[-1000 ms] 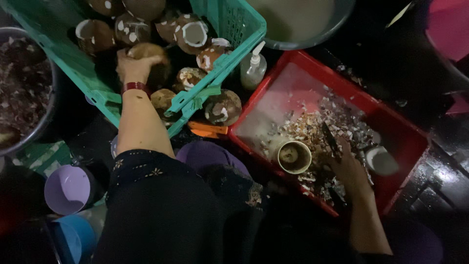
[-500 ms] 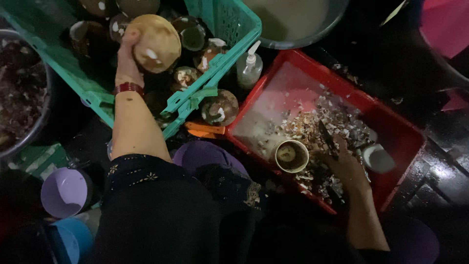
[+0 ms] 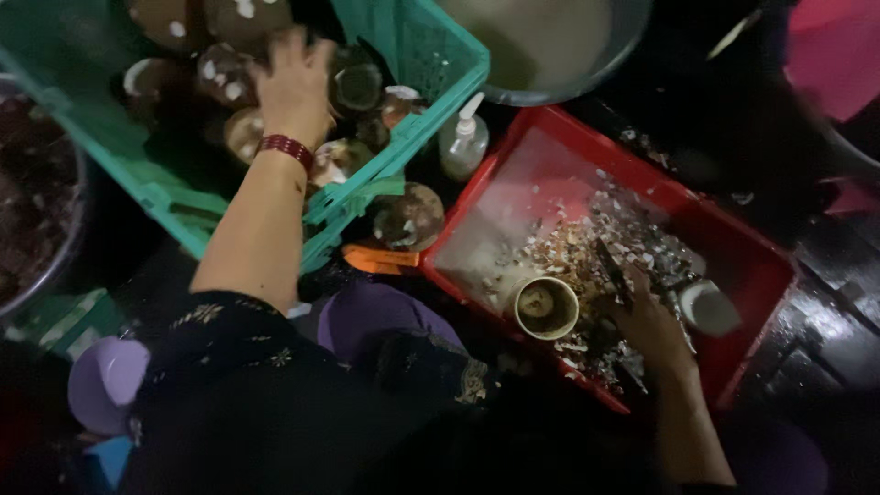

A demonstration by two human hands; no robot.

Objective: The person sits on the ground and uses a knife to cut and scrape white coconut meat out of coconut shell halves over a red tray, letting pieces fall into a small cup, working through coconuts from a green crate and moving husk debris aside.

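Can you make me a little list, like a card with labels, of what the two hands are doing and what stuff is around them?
Left hand: reaching into the green crate, resting on the brown round husked fruits.
Left wrist: a red bracelet.
Right hand: in the red crate, gripping a dark tool.
Red crate holds: pale scraps, an opened half shell.
Between crates: pump bottle, one loose fruit.
Top: grey basin.

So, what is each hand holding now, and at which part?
The right hand holds a dark knife by its lower end, over the red crate. The left hand lies on brown round shells in the green crate; its grip cannot be told.
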